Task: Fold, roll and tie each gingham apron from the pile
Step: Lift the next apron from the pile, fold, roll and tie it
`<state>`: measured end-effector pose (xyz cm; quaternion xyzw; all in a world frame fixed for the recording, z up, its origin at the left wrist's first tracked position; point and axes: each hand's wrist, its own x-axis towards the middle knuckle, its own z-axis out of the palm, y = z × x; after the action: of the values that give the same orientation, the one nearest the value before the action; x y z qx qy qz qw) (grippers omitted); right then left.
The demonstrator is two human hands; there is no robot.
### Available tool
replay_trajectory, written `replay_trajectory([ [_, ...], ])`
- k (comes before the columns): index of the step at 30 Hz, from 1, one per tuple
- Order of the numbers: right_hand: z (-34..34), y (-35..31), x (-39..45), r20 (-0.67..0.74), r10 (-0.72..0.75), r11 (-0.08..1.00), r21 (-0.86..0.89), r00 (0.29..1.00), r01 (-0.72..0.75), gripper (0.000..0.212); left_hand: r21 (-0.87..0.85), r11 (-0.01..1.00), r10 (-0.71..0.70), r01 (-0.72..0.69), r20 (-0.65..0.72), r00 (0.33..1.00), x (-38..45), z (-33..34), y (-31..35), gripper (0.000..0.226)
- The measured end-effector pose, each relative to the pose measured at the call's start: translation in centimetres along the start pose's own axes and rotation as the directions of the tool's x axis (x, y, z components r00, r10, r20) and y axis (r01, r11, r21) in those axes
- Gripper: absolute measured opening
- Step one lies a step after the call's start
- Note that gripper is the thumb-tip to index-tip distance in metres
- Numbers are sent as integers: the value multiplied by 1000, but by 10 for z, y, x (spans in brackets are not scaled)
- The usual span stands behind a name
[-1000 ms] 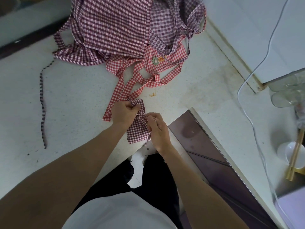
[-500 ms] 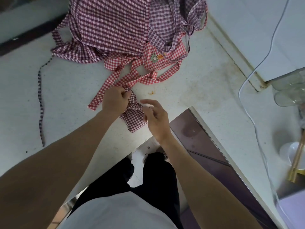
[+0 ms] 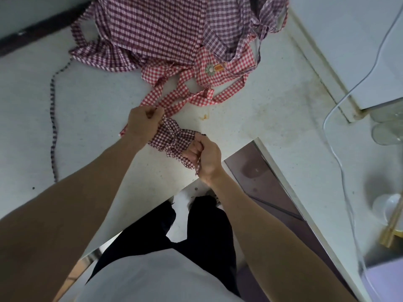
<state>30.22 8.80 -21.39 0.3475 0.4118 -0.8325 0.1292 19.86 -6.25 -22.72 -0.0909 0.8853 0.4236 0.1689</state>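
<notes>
Gingham rolled apron (image 3: 172, 138) lies near the pile (image 3: 165, 33); left hand (image 3: 142, 125) and right hand (image 3: 205, 155) pinch its ends, seemingly ties.

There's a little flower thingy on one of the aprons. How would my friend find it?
Start at the big pile of checked aprons at the far side of the white counter. Go to its near right edge, to the bright red-and-white apron. The flower button sits there beside an orange label, the only round pale thing on the cloth.

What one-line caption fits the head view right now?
Left hand and right hand pull the ties of a rolled gingham apron on the counter, apron pile behind.
</notes>
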Motion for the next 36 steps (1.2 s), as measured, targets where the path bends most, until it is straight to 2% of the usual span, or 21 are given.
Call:
replay_trajectory([
  [2,2,-3,4,-32,6,996,85,999,-3,48,-215,977,20,0,93,995,-8,3,11,37],
  [4,9,-3,7,-66,43,983,183,997,-31,47,-468,880,23,74,199,980,-18,8,24,33],
  [5,13,-4,8,-71,59,973,229,996,-42,48,-558,822,3,117,208,978,-19,11,29,30],
  [7,16,-4,7,-51,70,956,288,996,-53,55,-617,768,-99,172,151,984,-18,13,33,31],
  [9,15,-4,4,-14,87,957,278,996,-80,60,-593,772,-224,231,87,971,-10,13,26,31],
  [12,15,-3,-4,54,60,989,129,997,-66,56,-587,742,-364,323,51,930,4,10,11,28],
  [16,28,-9,-13,147,-64,995,-63,987,74,54,-670,606,-536,428,53,842,21,4,10,32],
  [19,33,-10,-20,232,-170,960,-183,958,214,54,-614,620,-578,488,63,813,30,4,8,36],
  [21,34,-9,-28,244,-200,904,-328,949,275,55,-631,594,-601,499,65,797,29,9,8,40],
  [23,35,-5,-39,261,-271,779,-505,926,370,55,-653,573,-618,496,53,784,28,15,7,38],
  [25,37,1,-48,312,-357,644,-601,880,474,54,-631,580,-632,514,49,773,28,17,8,31],
  [28,35,5,-54,381,-411,537,-633,828,558,54,-542,638,-628,547,45,777,25,20,7,28],
  [31,27,2,-58,434,-374,508,-644,820,572,56,-603,587,-652,540,42,757,17,22,10,26],
  [33,18,-8,-57,434,-334,488,-680,837,547,56,-548,668,-568,503,62,821,7,21,14,26],
  [36,5,-32,-49,358,-298,554,-690,885,466,58,-487,842,-236,233,56,970,-8,12,35,25],
])
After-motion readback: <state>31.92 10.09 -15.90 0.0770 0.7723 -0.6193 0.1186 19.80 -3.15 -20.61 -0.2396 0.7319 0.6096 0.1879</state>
